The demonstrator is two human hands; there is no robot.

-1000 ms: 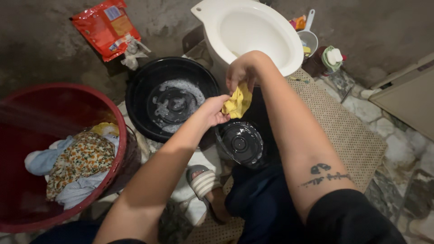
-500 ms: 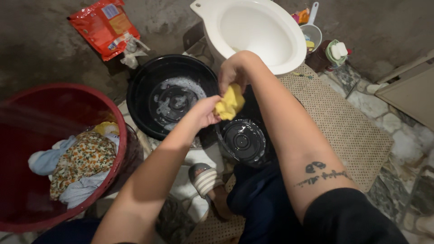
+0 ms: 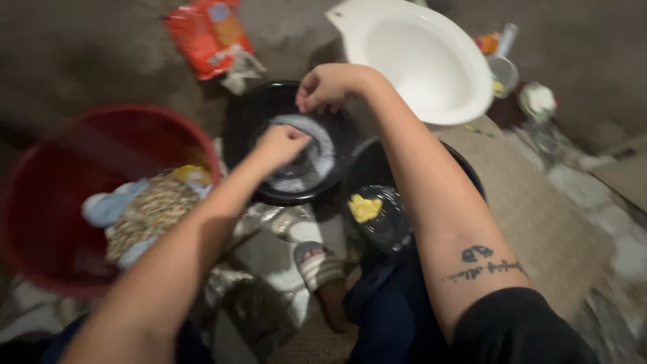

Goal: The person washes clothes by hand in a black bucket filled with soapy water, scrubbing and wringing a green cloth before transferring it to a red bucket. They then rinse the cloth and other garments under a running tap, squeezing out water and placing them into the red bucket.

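My left hand [image 3: 280, 145] is curled into a fist above a black basin [image 3: 242, 114] that holds soapy water [image 3: 311, 156]. Over the basin's far rim my right hand [image 3: 330, 86] hangs with its fingers bent together. The frame is blurred and I see nothing in either hand. A yellow piece of cloth or sponge [image 3: 364, 207] lies on a small black round dish [image 3: 387, 219] near my knee, apart from both hands.
A red tub [image 3: 47, 202] with patterned clothes [image 3: 151, 209] stands at the left. At the back are a white toilet bowl [image 3: 431, 61], a red packet [image 3: 209, 34] and small containers [image 3: 502, 64]. A woven mat [image 3: 539, 222] lies to the right, and my sandalled foot [image 3: 317, 266] is below the basin.
The yellow piece has left my hands and now lies on the small black dish. Both hands have moved up over the soapy basin. The camera has shifted closer.
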